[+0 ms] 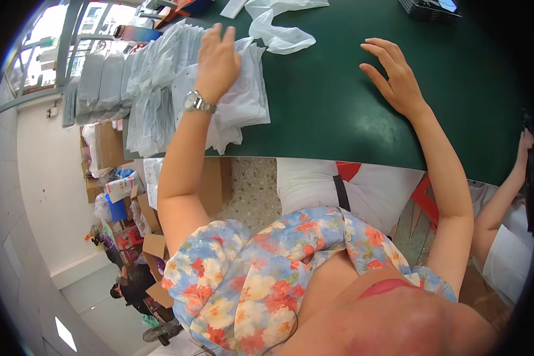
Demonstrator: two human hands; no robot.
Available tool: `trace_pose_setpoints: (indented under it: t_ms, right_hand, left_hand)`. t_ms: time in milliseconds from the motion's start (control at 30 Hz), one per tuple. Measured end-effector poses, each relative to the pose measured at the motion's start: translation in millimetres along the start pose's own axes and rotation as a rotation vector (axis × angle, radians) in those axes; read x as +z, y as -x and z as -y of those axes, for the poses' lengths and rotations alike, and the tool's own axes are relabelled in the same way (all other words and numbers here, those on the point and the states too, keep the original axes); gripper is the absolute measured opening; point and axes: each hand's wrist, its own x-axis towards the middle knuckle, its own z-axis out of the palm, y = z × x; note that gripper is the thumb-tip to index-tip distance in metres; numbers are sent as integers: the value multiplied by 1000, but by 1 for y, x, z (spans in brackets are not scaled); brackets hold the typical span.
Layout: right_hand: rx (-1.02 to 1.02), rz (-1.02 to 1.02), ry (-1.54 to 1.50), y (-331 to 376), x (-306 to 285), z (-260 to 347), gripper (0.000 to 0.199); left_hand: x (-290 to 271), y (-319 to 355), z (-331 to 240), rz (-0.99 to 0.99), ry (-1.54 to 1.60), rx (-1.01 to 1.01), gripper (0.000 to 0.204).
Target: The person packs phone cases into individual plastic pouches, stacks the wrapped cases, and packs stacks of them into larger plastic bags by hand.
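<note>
My left hand, with a metal-banded watch on the wrist, rests on a pile of thin white plastic bags at the table's left side. Its fingers point away from me, stretched out and slightly apart; the pile's top is partly hidden beneath it. My right hand is over the green table, holding nothing, with thumb and fingers apart. Between the two hands, farther back, a crumpled white plastic bag lies loose.
More greyish plastic bags and grey bundles line the table's left end. A black device sits at the far right. Another person's arm reaches the right edge. Below the table stands a cardboard box.
</note>
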Motion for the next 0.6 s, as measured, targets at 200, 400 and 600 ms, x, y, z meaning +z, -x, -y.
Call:
trace_pose_setpoints:
  t_ms: [200, 400, 600]
  right_hand:
    - [47, -154, 66, -7, 2, -10, 28]
    - [136, -312, 76, -11, -6, -23, 24]
    - [132, -460, 337, -12, -33, -59, 24]
  left_hand:
    - [-11, -14, -88, 87, 26, 9, 18]
    - [32, -14, -152, -254, 443, 215, 10]
    - [43, -8, -175, -343, 861, 324, 24]
